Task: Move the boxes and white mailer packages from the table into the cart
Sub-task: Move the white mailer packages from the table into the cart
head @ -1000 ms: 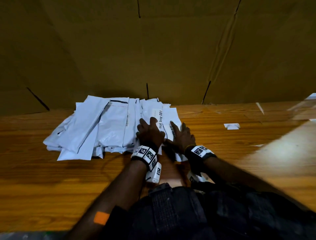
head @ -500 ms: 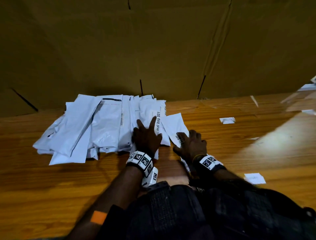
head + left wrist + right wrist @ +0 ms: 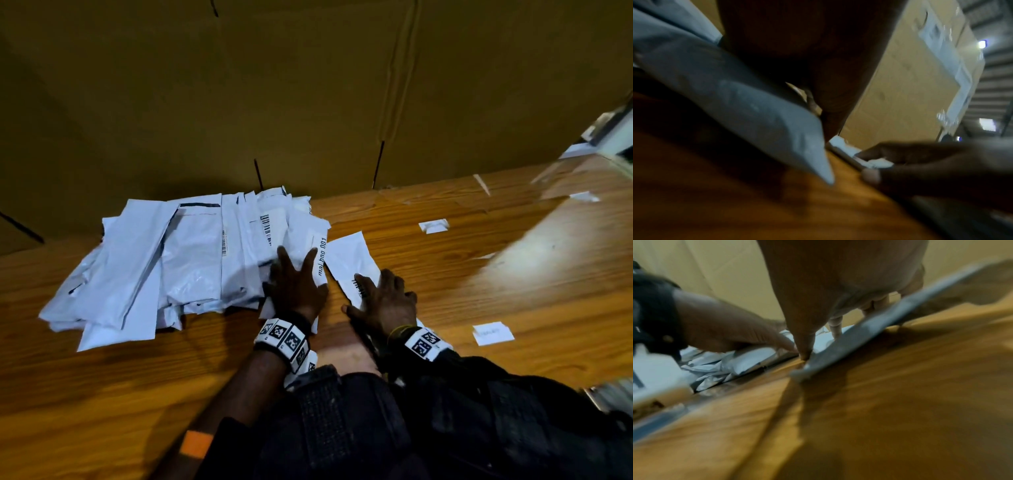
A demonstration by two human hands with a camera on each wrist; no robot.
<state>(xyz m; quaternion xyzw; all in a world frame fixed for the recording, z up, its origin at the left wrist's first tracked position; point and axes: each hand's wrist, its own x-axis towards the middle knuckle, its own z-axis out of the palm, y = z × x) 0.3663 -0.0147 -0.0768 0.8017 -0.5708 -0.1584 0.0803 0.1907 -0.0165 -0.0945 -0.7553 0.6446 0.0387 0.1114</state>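
A heap of white mailer packages (image 3: 164,260) lies on the wooden table (image 3: 102,394) against a cardboard wall. My left hand (image 3: 294,284) lies flat with spread fingers on the heap's right end, over a mailer with printed text (image 3: 320,255). One separate white mailer (image 3: 352,263) sits just right of the heap, and my right hand (image 3: 383,301) presses flat on its near end, by a barcode. In the left wrist view a mailer (image 3: 748,104) shows under the palm. The right wrist view has a mailer's edge (image 3: 869,334) under the fingers. No cart is in view.
Large brown cardboard sheets (image 3: 308,85) stand behind the table. Small white paper labels (image 3: 433,226) (image 3: 493,333) lie on the wood to the right. A pale object (image 3: 613,137) sits at the far right edge.
My right hand has slid one mailer to the right and toward me, away from the heap. The left hand stays pressed on the heap. The head view has shifted.
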